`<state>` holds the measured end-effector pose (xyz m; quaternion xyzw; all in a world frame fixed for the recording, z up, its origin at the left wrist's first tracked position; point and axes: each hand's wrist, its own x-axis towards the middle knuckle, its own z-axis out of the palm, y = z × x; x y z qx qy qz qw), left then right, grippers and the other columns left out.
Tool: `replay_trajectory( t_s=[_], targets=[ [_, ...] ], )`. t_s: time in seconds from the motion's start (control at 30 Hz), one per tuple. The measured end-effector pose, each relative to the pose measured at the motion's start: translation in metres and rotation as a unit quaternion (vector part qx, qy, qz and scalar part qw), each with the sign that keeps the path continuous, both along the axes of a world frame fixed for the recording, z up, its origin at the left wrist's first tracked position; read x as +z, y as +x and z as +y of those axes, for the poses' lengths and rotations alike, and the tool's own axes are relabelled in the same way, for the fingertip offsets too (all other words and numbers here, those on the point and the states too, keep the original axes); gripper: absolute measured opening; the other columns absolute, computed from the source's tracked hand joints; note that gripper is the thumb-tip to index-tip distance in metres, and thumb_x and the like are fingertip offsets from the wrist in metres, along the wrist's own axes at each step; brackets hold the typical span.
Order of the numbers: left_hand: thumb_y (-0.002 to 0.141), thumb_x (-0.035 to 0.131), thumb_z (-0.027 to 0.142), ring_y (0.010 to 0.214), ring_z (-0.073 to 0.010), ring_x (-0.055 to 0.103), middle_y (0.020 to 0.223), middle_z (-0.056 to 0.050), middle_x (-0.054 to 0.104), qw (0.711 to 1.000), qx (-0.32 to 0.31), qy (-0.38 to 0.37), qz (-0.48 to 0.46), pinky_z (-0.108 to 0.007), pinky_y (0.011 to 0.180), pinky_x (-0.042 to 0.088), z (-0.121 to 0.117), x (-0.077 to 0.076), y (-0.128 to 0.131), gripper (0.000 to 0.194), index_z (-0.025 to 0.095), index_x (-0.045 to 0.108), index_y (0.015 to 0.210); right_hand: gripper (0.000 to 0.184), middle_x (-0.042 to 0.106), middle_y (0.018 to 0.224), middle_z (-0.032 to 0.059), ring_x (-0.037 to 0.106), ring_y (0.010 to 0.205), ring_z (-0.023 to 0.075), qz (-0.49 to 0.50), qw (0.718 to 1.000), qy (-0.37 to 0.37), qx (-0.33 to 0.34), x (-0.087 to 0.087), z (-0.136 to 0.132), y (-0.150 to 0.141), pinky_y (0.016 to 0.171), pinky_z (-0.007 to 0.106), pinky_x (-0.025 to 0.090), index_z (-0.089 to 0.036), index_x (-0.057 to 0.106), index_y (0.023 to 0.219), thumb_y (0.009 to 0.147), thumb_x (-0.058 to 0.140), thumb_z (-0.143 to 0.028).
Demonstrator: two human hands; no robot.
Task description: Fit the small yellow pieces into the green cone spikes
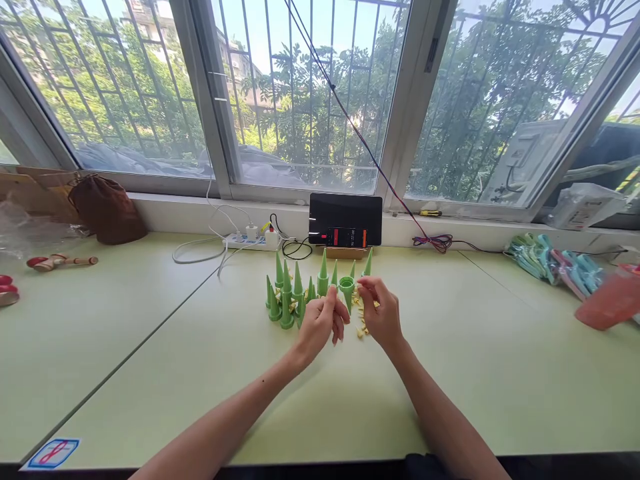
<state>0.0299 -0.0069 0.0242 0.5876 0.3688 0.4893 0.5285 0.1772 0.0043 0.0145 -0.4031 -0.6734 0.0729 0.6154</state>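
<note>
In the head view my left hand (323,319) has its fingers curled against a green hollow cone (347,285). This cone is upside down, its round opening up and its tip down, and the exact grip is partly hidden. Just right of the opening, my right hand (383,310) has its thumb and forefinger in a pinch; whatever they hold is too small to make out. Several more green cones (286,313) stand point up to the left and behind. Small yellow pieces (362,327) lie scattered between and below my hands, some among the cones.
A dark tablet (345,217) with a lit phone (350,237) before it stands behind the cones. A power strip (253,240) with cables is left of it. Brown pouch (107,208) and wooden toy (63,262) lie left; wrapped items (533,257) and a red container (607,300) lie right.
</note>
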Motion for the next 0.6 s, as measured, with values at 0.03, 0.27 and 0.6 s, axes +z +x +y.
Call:
replay_trajectory(
  t_s=[0.03, 0.27, 0.6],
  targets=[
    [0.089, 0.035, 0.069, 0.035, -0.0125, 0.049, 0.051, -0.006, 0.058, 0.998, -0.034, -0.038, -0.023, -0.025, 0.035, 0.034, 0.0012, 0.0, -0.0001, 0.069, 0.013, 0.059, 0.057, 0.012, 0.067, 0.08, 0.0015, 0.061, 0.065, 0.0131, -0.004, 1.0, -0.001, 0.008, 0.0002, -0.0006, -0.0005, 0.062, 0.024, 0.05, -0.022, 0.058, 0.096, 0.096, 0.048, -0.027],
    [0.086, 0.035, 0.073, 0.039, -0.0135, 0.054, 0.064, -0.015, 0.067, 0.964, -0.139, -0.19, -0.122, -0.024, 0.037, 0.037, 0.0055, 0.0007, -0.0031, 0.076, 0.007, 0.064, 0.061, 0.014, 0.068, 0.082, 0.002, 0.064, 0.069, 0.0141, -0.025, 0.998, -0.024, 0.046, -0.0008, -0.0014, -0.0015, 0.066, 0.025, 0.052, -0.022, 0.059, 0.096, 0.096, 0.047, -0.027],
    [0.086, 0.042, 0.07, 0.043, -0.0124, 0.054, 0.074, -0.018, 0.07, 0.962, -0.156, -0.187, -0.126, -0.024, 0.039, 0.038, 0.0071, -0.002, -0.0045, 0.072, 0.007, 0.067, 0.065, 0.014, 0.066, 0.079, 0.0012, 0.06, 0.065, 0.0134, -0.021, 0.997, -0.036, 0.06, -0.0004, -0.0015, -0.0001, 0.064, 0.025, 0.05, -0.022, 0.06, 0.094, 0.096, 0.047, -0.028]
  ],
)
